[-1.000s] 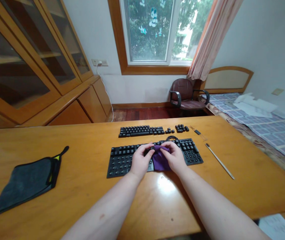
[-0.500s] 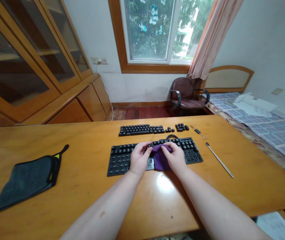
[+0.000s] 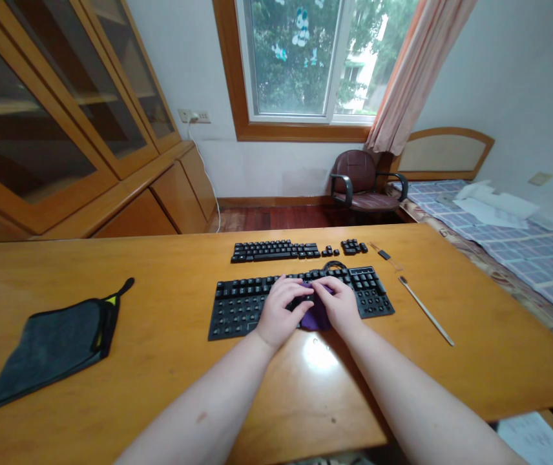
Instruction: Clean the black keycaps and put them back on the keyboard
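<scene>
A black keyboard lies on the desk below both hands, with many of its keycaps off. My right hand is closed, its thumb and fingers pinching a purple cloth that hangs over the middle of the keyboard. Beside it on the left, my left hand has its thumb and fingers apart, the tips at the cloth's edge. Whether a small part sits inside the cloth is hidden. Loose black keycaps stand in rows behind the keyboard.
On the wooden desk, a folded dark grey cloth lies at left. A thin brush and a small wire keycap puller lie at right. Beyond stand an office chair, a bed and a glass-door cabinet.
My left hand has shifted right, towards the cloth, and its fingers have spread from a pinch. My right hand stays on the cloth, which is now partly covered by the left fingers.
</scene>
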{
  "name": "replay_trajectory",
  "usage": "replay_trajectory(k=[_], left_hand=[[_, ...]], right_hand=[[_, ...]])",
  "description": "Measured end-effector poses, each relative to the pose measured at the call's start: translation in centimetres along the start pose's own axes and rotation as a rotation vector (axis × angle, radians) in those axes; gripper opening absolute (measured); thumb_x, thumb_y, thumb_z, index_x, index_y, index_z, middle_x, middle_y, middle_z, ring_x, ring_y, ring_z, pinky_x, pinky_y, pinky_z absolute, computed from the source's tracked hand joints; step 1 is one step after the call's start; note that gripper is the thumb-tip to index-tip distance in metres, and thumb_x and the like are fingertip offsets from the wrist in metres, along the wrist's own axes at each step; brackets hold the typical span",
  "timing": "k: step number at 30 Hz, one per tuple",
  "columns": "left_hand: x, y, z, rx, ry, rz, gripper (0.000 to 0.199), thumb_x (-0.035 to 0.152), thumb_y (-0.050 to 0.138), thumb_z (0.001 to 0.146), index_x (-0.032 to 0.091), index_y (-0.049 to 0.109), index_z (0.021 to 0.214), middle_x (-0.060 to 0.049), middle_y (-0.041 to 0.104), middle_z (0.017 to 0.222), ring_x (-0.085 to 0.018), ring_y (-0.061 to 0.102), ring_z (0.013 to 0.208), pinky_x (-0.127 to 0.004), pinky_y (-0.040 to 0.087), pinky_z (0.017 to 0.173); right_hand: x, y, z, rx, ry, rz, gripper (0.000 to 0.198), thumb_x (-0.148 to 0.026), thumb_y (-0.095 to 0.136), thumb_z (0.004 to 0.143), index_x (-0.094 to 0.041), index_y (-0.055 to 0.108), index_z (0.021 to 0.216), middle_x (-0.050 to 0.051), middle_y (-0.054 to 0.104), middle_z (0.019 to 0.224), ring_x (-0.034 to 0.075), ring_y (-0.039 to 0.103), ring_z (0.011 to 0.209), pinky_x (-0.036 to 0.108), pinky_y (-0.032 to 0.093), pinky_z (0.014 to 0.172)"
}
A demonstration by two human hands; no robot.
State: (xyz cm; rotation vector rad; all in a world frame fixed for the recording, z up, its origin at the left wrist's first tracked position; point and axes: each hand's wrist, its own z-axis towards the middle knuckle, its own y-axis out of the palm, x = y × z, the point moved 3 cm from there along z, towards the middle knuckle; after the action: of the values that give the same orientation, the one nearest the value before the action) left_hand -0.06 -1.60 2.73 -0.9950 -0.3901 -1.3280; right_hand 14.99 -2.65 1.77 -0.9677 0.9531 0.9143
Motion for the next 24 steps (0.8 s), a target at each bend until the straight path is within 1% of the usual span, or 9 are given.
replay_trajectory(k=[2, 4, 7, 9, 11, 13, 15, 19, 24], left_hand=[[-0.1, 0.1, -0.1, 0.025, -0.002, 0.028, 0.016, 0.025, 0.066, 0.074, 0.023, 0.067, 0.090, -0.004, 0.069, 0.091, -0.020, 0.060, 0.097, -0.048, 0.033, 0.103], [-0.5, 0.0, -0.2, 0.087, -0.052, 0.049, 0.016, 0.025, 0.066, 0.074, 0.023, 0.067, 0.090, -0.004, 0.068, 0.093, -0.019, 0.060, 0.095, -0.047, 0.036, 0.101], [-1.1, -0.4, -0.1, 0.168, -0.127, 0.062, 0.013, 0.025, 0.065, 0.074, 0.022, 0.067, 0.087, -0.005, 0.067, 0.094, -0.020, 0.060, 0.095, -0.042, 0.043, 0.094], [-1.2, -0.6, 0.0, 0.195, -0.142, 0.055, 0.012, 0.025, 0.066, 0.073, 0.021, 0.067, 0.085, -0.005, 0.066, 0.093, -0.020, 0.059, 0.094, -0.039, 0.045, 0.090], [-1.3, -0.7, 0.1, 0.196, -0.153, 0.036, 0.012, 0.026, 0.066, 0.074, 0.021, 0.068, 0.084, -0.005, 0.066, 0.091, -0.019, 0.060, 0.091, -0.038, 0.046, 0.088], [-1.3, -0.7, 0.0, 0.180, -0.173, 0.013, 0.012, 0.026, 0.065, 0.074, 0.021, 0.068, 0.085, -0.004, 0.066, 0.089, -0.019, 0.060, 0.089, -0.037, 0.047, 0.087], [-1.3, -0.6, -0.1, 0.168, -0.183, 0.000, 0.013, 0.026, 0.065, 0.075, 0.022, 0.068, 0.087, -0.004, 0.067, 0.090, -0.019, 0.060, 0.089, -0.037, 0.047, 0.087], [-1.2, -0.5, -0.1, 0.171, -0.152, 0.002, 0.015, 0.026, 0.064, 0.075, 0.023, 0.069, 0.088, -0.004, 0.067, 0.091, -0.019, 0.060, 0.090, -0.037, 0.047, 0.087], [-1.2, -0.5, 0.0, 0.148, -0.141, 0.009, 0.017, 0.027, 0.063, 0.077, 0.024, 0.069, 0.092, -0.004, 0.067, 0.092, -0.019, 0.060, 0.090, -0.036, 0.047, 0.086]], right_hand=[[0.1, 0.0, -0.1, -0.018, 0.071, 0.030, 0.020, -0.037, 0.061, 0.075, -0.019, 0.069, 0.074, 0.005, 0.069, 0.077, 0.021, 0.062, 0.076, 0.033, 0.046, 0.075], [-0.1, 0.1, -0.2, -0.050, 0.098, 0.087, 0.021, -0.038, 0.061, 0.074, -0.019, 0.071, 0.077, 0.006, 0.070, 0.080, 0.021, 0.063, 0.078, 0.034, 0.047, 0.076], [-0.7, 0.3, -0.2, -0.173, 0.059, 0.207, 0.027, -0.038, 0.052, 0.081, -0.020, 0.072, 0.086, 0.006, 0.071, 0.091, 0.022, 0.063, 0.088, 0.036, 0.045, 0.084], [-0.8, 0.4, -0.2, -0.221, 0.042, 0.270, 0.031, -0.036, 0.045, 0.084, -0.021, 0.072, 0.090, 0.005, 0.070, 0.097, 0.021, 0.061, 0.095, 0.036, 0.043, 0.090], [-0.5, 0.5, -0.1, -0.213, 0.080, 0.291, 0.027, -0.034, 0.050, 0.081, -0.022, 0.072, 0.089, 0.004, 0.070, 0.097, 0.021, 0.061, 0.096, 0.036, 0.043, 0.091], [-0.1, 0.6, -0.1, -0.184, 0.144, 0.294, 0.021, -0.032, 0.059, 0.075, -0.022, 0.072, 0.086, 0.004, 0.071, 0.093, 0.022, 0.063, 0.091, 0.037, 0.045, 0.088], [0.2, 0.8, -0.1, -0.173, 0.172, 0.300, 0.019, -0.031, 0.064, 0.071, -0.021, 0.071, 0.084, 0.004, 0.071, 0.090, 0.021, 0.064, 0.087, 0.037, 0.046, 0.085], [0.1, 0.7, 0.0, -0.153, 0.154, 0.276, 0.018, -0.033, 0.064, 0.071, -0.021, 0.071, 0.081, 0.004, 0.071, 0.086, 0.021, 0.064, 0.085, 0.036, 0.048, 0.082], [0.3, 0.4, 0.0, -0.137, 0.179, 0.249, 0.025, -0.039, 0.058, 0.076, -0.020, 0.072, 0.084, 0.005, 0.071, 0.082, 0.023, 0.064, 0.084, 0.036, 0.050, 0.077]])
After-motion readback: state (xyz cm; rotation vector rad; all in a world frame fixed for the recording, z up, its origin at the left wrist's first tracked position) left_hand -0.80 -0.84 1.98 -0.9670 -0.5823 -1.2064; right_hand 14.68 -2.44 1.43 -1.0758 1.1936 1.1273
